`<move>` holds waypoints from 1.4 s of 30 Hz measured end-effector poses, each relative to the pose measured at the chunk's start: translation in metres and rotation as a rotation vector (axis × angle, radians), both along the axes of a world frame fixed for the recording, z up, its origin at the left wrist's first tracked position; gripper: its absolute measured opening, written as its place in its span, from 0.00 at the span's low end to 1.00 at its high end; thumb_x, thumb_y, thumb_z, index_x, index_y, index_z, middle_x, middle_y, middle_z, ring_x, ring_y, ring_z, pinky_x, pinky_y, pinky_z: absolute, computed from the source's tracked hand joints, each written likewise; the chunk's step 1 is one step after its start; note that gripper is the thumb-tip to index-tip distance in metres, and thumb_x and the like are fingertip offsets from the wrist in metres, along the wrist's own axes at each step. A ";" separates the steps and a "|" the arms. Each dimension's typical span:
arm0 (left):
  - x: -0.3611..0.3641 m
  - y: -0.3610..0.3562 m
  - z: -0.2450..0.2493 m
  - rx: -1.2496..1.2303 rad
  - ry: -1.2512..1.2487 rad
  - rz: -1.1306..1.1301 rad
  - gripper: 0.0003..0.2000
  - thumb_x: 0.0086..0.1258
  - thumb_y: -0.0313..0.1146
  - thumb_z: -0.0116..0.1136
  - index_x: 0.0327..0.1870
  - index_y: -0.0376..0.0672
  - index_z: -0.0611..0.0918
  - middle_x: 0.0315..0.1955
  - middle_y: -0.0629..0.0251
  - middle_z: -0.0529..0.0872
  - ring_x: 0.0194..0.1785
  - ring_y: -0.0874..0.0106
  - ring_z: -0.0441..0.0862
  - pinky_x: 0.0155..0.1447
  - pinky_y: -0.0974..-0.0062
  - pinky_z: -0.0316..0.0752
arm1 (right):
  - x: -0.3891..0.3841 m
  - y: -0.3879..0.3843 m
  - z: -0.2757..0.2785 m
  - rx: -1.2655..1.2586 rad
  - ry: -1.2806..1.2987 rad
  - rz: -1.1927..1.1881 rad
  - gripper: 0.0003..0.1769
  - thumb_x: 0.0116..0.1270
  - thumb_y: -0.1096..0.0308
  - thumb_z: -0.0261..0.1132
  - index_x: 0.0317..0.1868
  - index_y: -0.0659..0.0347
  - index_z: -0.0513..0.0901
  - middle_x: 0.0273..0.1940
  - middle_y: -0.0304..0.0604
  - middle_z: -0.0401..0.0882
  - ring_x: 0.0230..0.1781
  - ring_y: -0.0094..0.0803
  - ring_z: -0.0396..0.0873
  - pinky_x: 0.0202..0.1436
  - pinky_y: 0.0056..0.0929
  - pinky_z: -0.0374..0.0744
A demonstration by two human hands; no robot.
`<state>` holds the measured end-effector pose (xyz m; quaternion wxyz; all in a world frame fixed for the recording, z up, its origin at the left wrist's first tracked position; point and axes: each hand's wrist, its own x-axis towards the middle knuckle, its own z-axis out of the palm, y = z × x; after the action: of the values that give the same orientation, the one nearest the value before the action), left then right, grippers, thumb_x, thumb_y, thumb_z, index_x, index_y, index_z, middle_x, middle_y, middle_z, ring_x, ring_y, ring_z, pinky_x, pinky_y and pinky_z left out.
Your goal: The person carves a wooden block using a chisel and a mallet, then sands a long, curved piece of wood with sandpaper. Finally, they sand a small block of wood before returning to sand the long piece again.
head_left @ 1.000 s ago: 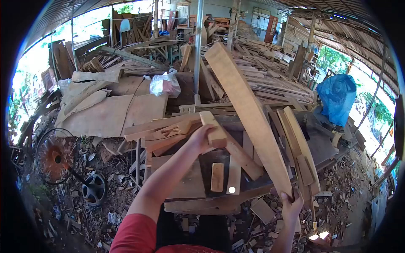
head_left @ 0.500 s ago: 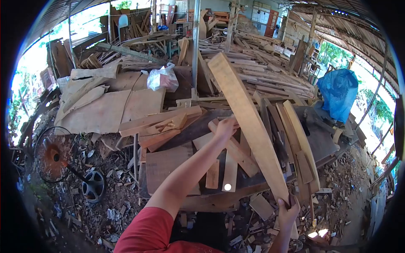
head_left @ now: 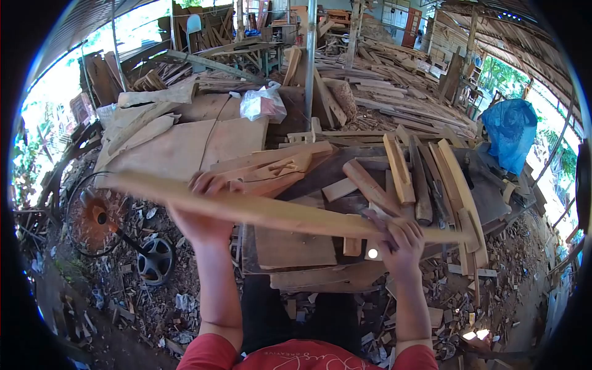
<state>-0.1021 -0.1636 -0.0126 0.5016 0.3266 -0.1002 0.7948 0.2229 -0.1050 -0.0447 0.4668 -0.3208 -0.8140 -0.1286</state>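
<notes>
A long, pale wooden plank (head_left: 283,214) stretches crosswise in front of my body, above the near edge of the workbench, slightly blurred by motion. My left hand (head_left: 206,200) grips it left of its middle, fingers curled over the top edge. Toward the plank's right part, my right hand (head_left: 399,240) is closed around it, with a small dark object, hard to make out, by the fingers. Beneath and behind the plank, the bench holds a flat board (head_left: 296,246), a thick wooden block (head_left: 371,187) lying slantwise and a grooved wooden piece (head_left: 399,169).
To the left stands a fan (head_left: 98,216) with a round base (head_left: 155,262). Long curved strips (head_left: 462,191) lie at the bench's right. Behind are a plastic bag (head_left: 263,105), a metal post (head_left: 309,68) and stacked lumber (head_left: 394,98). Wood scraps litter the ground.
The plank has swung from steeply slanted to nearly level across my front. My left hand has come back from the bench onto the plank. The view has shifted slightly left.
</notes>
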 end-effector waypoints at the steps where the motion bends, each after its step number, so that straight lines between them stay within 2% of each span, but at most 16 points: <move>1: -0.009 -0.014 0.000 0.022 -0.104 -0.008 0.08 0.66 0.41 0.46 0.29 0.50 0.68 0.21 0.80 0.68 0.27 0.83 0.67 0.49 0.71 0.57 | -0.019 0.001 0.006 0.030 0.005 0.068 0.16 0.44 0.68 0.70 0.36 0.60 0.78 0.37 0.42 0.79 0.38 0.43 0.78 0.44 0.40 0.75; 3: -0.026 -0.044 -0.004 0.058 -0.153 0.125 0.13 0.71 0.33 0.32 0.23 0.50 0.66 0.13 0.78 0.65 0.21 0.81 0.64 0.43 0.75 0.59 | -0.048 0.002 0.015 0.059 0.012 0.139 0.17 0.43 0.70 0.70 0.37 0.60 0.78 0.40 0.41 0.79 0.40 0.42 0.78 0.48 0.40 0.75; 5: -0.040 -0.068 -0.010 0.107 -0.215 0.188 0.14 0.71 0.32 0.35 0.20 0.50 0.65 0.12 0.77 0.63 0.18 0.81 0.62 0.42 0.76 0.58 | -0.071 0.004 0.017 -0.089 -0.134 0.211 0.19 0.52 0.65 0.67 0.46 0.57 0.79 0.46 0.38 0.79 0.50 0.38 0.76 0.62 0.53 0.63; 11: -0.058 -0.117 -0.035 0.104 -0.136 0.421 0.14 0.69 0.35 0.39 0.19 0.50 0.64 0.12 0.77 0.63 0.19 0.82 0.61 0.41 0.78 0.57 | -0.153 -0.023 -0.013 -0.229 -0.263 0.391 0.25 0.62 0.48 0.58 0.58 0.49 0.74 0.56 0.36 0.74 0.63 0.27 0.66 0.63 0.74 0.38; 15: -0.062 -0.138 -0.044 0.106 -0.154 0.532 0.13 0.69 0.31 0.38 0.19 0.51 0.64 0.12 0.77 0.62 0.17 0.83 0.60 0.42 0.76 0.56 | -0.189 -0.069 -0.028 -0.228 -0.239 0.495 0.22 0.62 0.50 0.59 0.55 0.47 0.77 0.57 0.35 0.73 0.63 0.27 0.66 0.62 0.73 0.37; 18: -0.069 -0.155 -0.042 0.122 -0.072 0.476 0.16 0.73 0.40 0.37 0.20 0.50 0.64 0.12 0.77 0.63 0.17 0.83 0.60 0.41 0.76 0.57 | -0.190 -0.089 -0.025 -0.222 -0.135 0.679 0.17 0.64 0.60 0.57 0.53 0.49 0.78 0.60 0.36 0.70 0.64 0.29 0.65 0.64 0.67 0.25; 20: -0.072 -0.161 -0.038 0.129 0.051 0.487 0.20 0.74 0.49 0.35 0.20 0.50 0.64 0.13 0.76 0.63 0.18 0.83 0.60 0.40 0.76 0.57 | -0.174 -0.072 -0.034 -0.245 -0.214 0.511 0.17 0.64 0.60 0.58 0.52 0.48 0.79 0.60 0.34 0.71 0.63 0.27 0.66 0.63 0.69 0.30; 23: -0.083 -0.163 -0.050 0.106 0.069 0.502 0.19 0.74 0.46 0.36 0.20 0.50 0.64 0.13 0.77 0.64 0.19 0.83 0.61 0.40 0.76 0.57 | -0.143 -0.020 -0.045 -0.397 0.155 0.312 0.18 0.64 0.59 0.57 0.54 0.47 0.78 0.59 0.35 0.72 0.61 0.31 0.69 0.61 0.72 0.41; 27: -0.083 -0.155 -0.064 0.110 0.063 0.483 0.16 0.73 0.42 0.39 0.21 0.50 0.64 0.13 0.77 0.64 0.19 0.82 0.61 0.40 0.76 0.57 | -0.083 0.049 -0.064 -0.470 0.161 -0.315 0.18 0.69 0.56 0.50 0.50 0.54 0.80 0.50 0.42 0.79 0.51 0.36 0.77 0.62 0.66 0.49; 30: -0.070 -0.144 -0.064 0.101 0.021 0.499 0.12 0.69 0.28 0.40 0.21 0.50 0.64 0.13 0.78 0.63 0.19 0.84 0.60 0.40 0.77 0.58 | -0.092 0.038 -0.039 -0.819 -0.053 -0.342 0.18 0.69 0.55 0.51 0.41 0.56 0.82 0.41 0.47 0.82 0.41 0.39 0.81 0.61 0.63 0.52; 31: -0.072 -0.145 -0.063 0.107 0.032 0.502 0.12 0.68 0.28 0.40 0.21 0.50 0.64 0.13 0.78 0.63 0.19 0.83 0.60 0.40 0.77 0.58 | -0.103 0.023 -0.033 -0.975 -0.037 -0.173 0.19 0.68 0.54 0.52 0.44 0.59 0.81 0.51 0.47 0.78 0.51 0.38 0.77 0.50 0.38 0.74; 32: -0.074 -0.146 -0.063 0.114 0.044 0.507 0.12 0.68 0.28 0.40 0.21 0.50 0.64 0.14 0.78 0.63 0.19 0.83 0.60 0.40 0.78 0.58 | -0.120 0.008 -0.057 -0.654 0.083 0.026 0.16 0.66 0.57 0.55 0.41 0.59 0.82 0.54 0.45 0.76 0.55 0.37 0.74 0.59 0.44 0.66; 35: -0.086 -0.157 -0.062 0.101 0.053 0.528 0.12 0.69 0.29 0.38 0.21 0.50 0.64 0.14 0.78 0.62 0.19 0.83 0.60 0.40 0.78 0.58 | -0.141 -0.034 -0.050 -0.151 0.078 0.302 0.14 0.62 0.57 0.59 0.28 0.57 0.82 0.30 0.45 0.82 0.36 0.36 0.81 0.61 0.67 0.50; 37: -0.090 -0.163 -0.059 0.109 0.107 0.524 0.12 0.69 0.28 0.38 0.22 0.50 0.64 0.14 0.78 0.62 0.20 0.83 0.61 0.40 0.78 0.58 | -0.125 -0.030 -0.055 -0.303 -0.173 0.225 0.12 0.61 0.57 0.60 0.30 0.55 0.83 0.38 0.45 0.82 0.42 0.35 0.80 0.60 0.70 0.48; 39: -0.086 -0.165 -0.056 0.063 0.122 0.544 0.12 0.69 0.28 0.38 0.22 0.50 0.64 0.13 0.79 0.62 0.20 0.83 0.61 0.41 0.78 0.58 | -0.107 0.004 -0.058 -0.391 0.108 0.079 0.13 0.63 0.56 0.57 0.38 0.55 0.82 0.34 0.48 0.82 0.40 0.40 0.80 0.59 0.67 0.51; 42: -0.090 -0.163 -0.061 0.073 0.145 0.515 0.11 0.70 0.29 0.39 0.23 0.50 0.64 0.14 0.78 0.62 0.20 0.83 0.60 0.42 0.76 0.57 | -0.051 0.077 -0.068 -0.688 0.244 -0.274 0.20 0.69 0.53 0.49 0.42 0.59 0.80 0.29 0.52 0.81 0.34 0.47 0.80 0.50 0.49 0.72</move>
<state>-0.1922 -0.3263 -0.0733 0.2769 0.4153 -0.0063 0.8665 0.1723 -0.0278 -0.1123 0.4037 -0.5773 -0.6977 0.1299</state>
